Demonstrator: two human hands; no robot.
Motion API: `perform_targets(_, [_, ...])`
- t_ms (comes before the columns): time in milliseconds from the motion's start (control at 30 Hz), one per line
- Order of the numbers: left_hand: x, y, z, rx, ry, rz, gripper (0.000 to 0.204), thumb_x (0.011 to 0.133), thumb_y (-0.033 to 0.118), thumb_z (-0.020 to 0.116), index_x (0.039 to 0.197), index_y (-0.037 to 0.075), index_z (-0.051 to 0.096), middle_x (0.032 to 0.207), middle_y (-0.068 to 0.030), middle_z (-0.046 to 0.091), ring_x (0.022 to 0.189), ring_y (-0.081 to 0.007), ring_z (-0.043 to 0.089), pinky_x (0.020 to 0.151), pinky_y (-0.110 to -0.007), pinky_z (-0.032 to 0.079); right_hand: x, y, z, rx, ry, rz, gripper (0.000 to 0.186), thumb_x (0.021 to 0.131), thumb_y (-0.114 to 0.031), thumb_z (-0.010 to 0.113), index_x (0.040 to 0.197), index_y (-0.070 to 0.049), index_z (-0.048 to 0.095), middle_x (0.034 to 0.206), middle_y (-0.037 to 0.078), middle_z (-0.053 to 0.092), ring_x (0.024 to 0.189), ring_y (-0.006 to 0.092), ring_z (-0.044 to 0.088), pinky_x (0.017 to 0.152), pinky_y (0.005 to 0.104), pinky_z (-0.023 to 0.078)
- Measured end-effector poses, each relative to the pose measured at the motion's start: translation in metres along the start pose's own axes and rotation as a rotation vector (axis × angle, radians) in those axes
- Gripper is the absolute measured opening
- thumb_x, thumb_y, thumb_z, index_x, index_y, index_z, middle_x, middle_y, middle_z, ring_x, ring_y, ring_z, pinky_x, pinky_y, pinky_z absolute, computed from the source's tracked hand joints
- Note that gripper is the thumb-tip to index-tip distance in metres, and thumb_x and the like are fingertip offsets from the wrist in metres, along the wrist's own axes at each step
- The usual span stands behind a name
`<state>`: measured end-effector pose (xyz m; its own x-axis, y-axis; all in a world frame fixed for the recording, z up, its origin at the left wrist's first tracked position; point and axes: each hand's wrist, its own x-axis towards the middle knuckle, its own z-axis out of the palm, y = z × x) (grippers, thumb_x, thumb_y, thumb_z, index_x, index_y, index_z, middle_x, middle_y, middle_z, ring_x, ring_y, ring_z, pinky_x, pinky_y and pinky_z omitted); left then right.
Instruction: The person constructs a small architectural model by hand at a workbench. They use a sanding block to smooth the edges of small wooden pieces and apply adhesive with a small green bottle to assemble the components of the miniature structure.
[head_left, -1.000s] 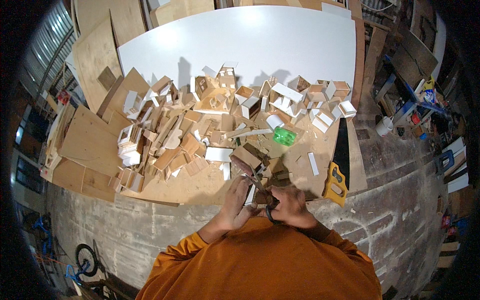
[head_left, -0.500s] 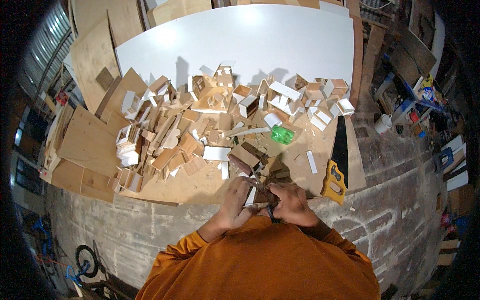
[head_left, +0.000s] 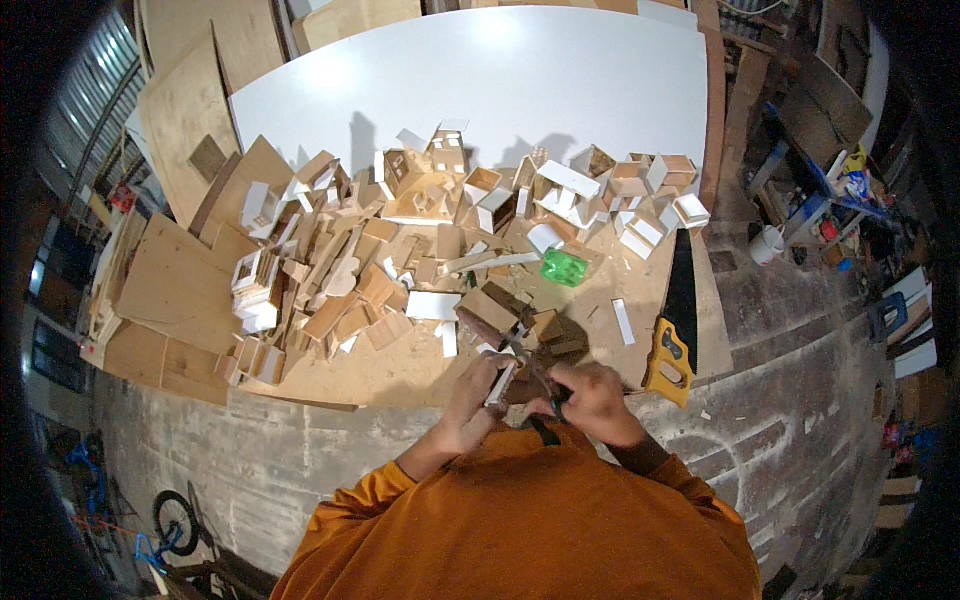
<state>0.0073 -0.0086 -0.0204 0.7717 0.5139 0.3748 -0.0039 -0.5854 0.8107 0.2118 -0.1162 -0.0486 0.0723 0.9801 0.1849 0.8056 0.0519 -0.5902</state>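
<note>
White strip [head_left: 502, 384], more exposed as the hands have drawn slightly apart, which seems to give it room to be turned, sits pinched between the left hand's [head_left: 470, 402] closed fingers; just rightward, a dark scissor-like tool [head_left: 543, 376] slants up-left from the right hand's [head_left: 597, 402] curled fingers, its opening unclear.

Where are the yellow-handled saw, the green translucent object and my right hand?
Yellow-handled saw [head_left: 680, 302]: head view, on the dark blade.
Green translucent object [head_left: 564, 267]: head view, middle of its visible side.
Right hand [head_left: 597, 400]: head view, back of the hand.
</note>
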Motion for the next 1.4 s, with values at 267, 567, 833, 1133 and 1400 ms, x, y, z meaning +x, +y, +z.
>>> perform_targets(267, [-0.015, -0.015, 0.002, -0.674, 0.103, -0.274, 0.061, 0.095, 0.053, 0.043, 0.123, -0.001, 0.044, 0.094, -0.0065, 0.052, 0.085, -0.0152, 0.05, 0.08, -0.029, 0.04, 0.004, 0.066, -0.044, -0.332, 0.19, 0.495, 0.063, 0.063, -0.043, 0.081, 0.108, -0.004, 0.059, 0.088, 0.019, 0.064, 0.084, 0.0379, 0.063, 0.071, 0.044, 0.051])
perform_targets(567, [-0.018, -0.019, -0.008, -0.644, 0.284, -0.38, 0.045, 0.088, 0.029, 0.035, 0.119, -0.001, 0.046, 0.083, -0.0068, 0.051, 0.074, -0.0147, 0.047, 0.071, -0.027, 0.038, 0.01, 0.105, -0.037, -0.484, 0.184, 0.525, 0.077, 0.064, -0.024, 0.076, 0.132, -0.003, 0.047, 0.098, 0.021, 0.061, 0.09, 0.0371, 0.063, 0.076, 0.0443, 0.052])
perform_targets(833, [-0.026, -0.031, -0.017, -0.459, 0.272, -0.43, 0.039, 0.084, 0.02, 0.042, 0.115, -0.002, 0.051, 0.091, -0.0063, 0.056, 0.082, -0.0147, 0.053, 0.074, -0.026, 0.042, 0.021, 0.114, -0.034, -0.429, 0.011, 0.612, 0.068, 0.065, -0.02, 0.072, 0.127, 0.0, 0.051, 0.107, 0.022, 0.061, 0.09, 0.0378, 0.062, 0.079, 0.0439, 0.051])
perform_targets(1133, [-0.039, -0.055, -0.005, -0.463, 0.3, -0.414, 0.032, 0.083, -0.001, 0.046, 0.114, -0.001, 0.052, 0.092, -0.0068, 0.056, 0.08, -0.014, 0.056, 0.075, -0.028, 0.047, 0.042, 0.064, 0.012, -0.182, 0.141, 0.117, 0.054, 0.076, -0.023, 0.071, 0.125, -0.007, 0.055, 0.106, 0.019, 0.062, 0.096, 0.0388, 0.06, 0.082, 0.0449, 0.049])
perform_targets(1400, [-0.03, -0.049, -0.003, -0.5, 0.328, -0.393, 0.028, 0.085, -0.004, 0.045, 0.113, 0.0, 0.05, 0.091, -0.0044, 0.054, 0.084, -0.0121, 0.052, 0.076, -0.027, 0.047, 0.11, 0.038, 0.117, 0.077, 0.118, 0.261, 0.064, 0.077, -0.018, 0.069, 0.135, -0.008, 0.044, 0.124, 0.024, 0.047, 0.113, 0.0438, 0.047, 0.095, 0.0508, 0.038])
